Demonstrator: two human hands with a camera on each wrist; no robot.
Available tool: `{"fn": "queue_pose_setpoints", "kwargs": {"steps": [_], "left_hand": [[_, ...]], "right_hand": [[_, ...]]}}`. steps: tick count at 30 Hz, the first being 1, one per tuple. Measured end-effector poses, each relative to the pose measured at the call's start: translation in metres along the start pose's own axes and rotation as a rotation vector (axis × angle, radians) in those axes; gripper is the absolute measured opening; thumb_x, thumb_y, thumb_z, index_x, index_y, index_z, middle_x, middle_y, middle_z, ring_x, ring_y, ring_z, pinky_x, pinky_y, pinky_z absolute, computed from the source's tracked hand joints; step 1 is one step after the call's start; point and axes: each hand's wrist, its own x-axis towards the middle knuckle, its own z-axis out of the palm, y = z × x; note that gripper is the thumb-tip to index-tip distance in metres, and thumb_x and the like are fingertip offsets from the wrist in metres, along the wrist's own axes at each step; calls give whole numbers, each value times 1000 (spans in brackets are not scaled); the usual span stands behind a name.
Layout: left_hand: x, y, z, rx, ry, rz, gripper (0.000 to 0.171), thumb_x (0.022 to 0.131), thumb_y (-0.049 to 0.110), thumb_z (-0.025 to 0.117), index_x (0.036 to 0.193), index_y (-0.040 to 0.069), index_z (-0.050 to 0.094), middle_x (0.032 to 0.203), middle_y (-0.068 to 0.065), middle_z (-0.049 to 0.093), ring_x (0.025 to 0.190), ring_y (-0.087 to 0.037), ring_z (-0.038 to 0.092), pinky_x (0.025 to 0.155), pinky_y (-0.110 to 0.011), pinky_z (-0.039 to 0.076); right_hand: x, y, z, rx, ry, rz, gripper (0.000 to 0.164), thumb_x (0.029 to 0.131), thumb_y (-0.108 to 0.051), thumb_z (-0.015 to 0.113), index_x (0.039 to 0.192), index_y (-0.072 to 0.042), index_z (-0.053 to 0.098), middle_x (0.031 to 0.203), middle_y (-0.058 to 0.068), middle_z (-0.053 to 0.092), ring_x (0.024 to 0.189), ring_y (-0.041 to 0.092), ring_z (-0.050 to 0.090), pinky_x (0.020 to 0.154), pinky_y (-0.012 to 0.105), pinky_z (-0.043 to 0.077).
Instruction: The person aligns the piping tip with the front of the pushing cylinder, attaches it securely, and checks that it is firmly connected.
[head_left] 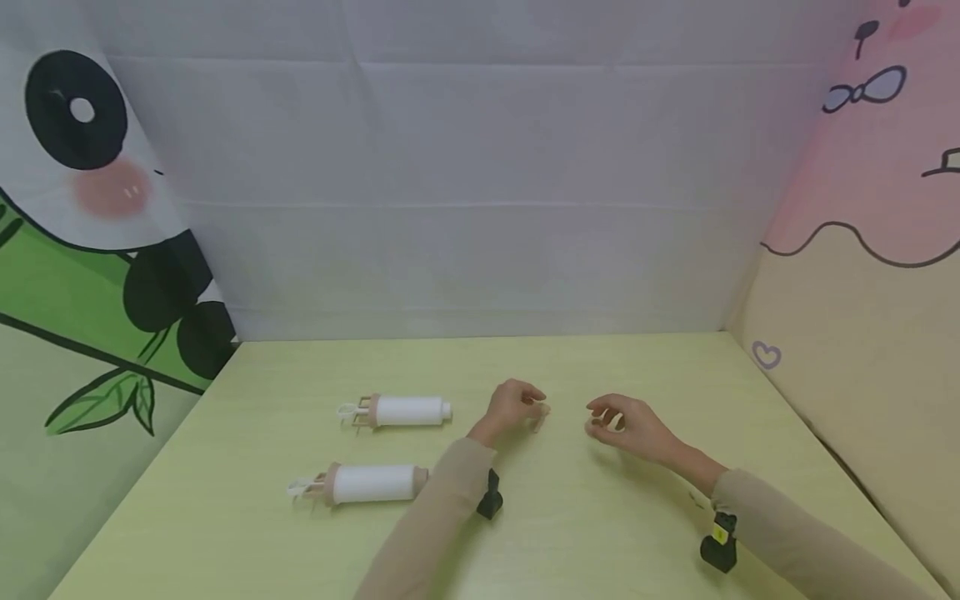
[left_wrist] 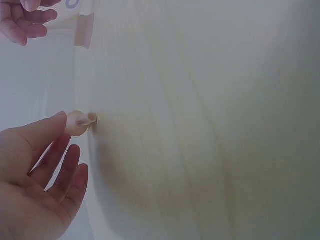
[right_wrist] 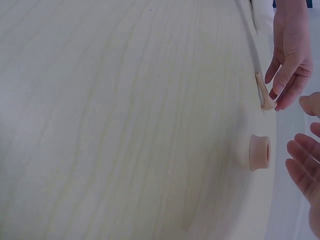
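My left hand (head_left: 513,402) pinches a small beige piece with a round disc and a thin stem (left_wrist: 79,123) between thumb and fingertips, close over the table. In the right wrist view its stem (right_wrist: 261,85) points away from the disc. Across from it, my right hand (head_left: 628,427) has its fingers loosely bent with a gap between thumb and fingers. A short pinkish-beige ring with flared ends (right_wrist: 259,152) stands by those fingertips, apart from them in the right wrist view. The left wrist view shows this ring (left_wrist: 84,31) too.
Two white cylinders with beige collars and looped ends lie left of my hands: one farther back (head_left: 408,411), one nearer (head_left: 373,483), partly behind the left sleeve (head_left: 442,500). A pale fabric wall (head_left: 480,250) rises behind the table (head_left: 570,533); printed panels flank it.
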Motion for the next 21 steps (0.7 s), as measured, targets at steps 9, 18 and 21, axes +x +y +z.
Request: {"fn": "queue_pose_setpoints", "kwargs": {"steps": [9,18,21], "left_hand": [[0,-2,5,118,25,37,13,80,10,68,92,6,71,91,-5,67,85,-18,60,74,-26,49],[-1,-4,5,126,59,64,8,77,12,72,83,7,72,80,-2,68,76,-15,61,68,-24,49],[-3,-1,4,114,59,69,7,77,11,71,83,6,72,81,-3,69,75,-15,61,67,-22,49]], "right_hand": [[-1,2,0,-11,14,-7,28,82,-14,67,105,1,61,90,8,65,78,20,60,61,26,50],[-1,3,1,1,13,1,29,82,-14,67,106,2,61,92,9,64,79,20,59,61,24,49],[-1,5,2,2,15,5,29,82,-14,68,106,1,61,91,8,64,79,19,60,61,23,50]]}}
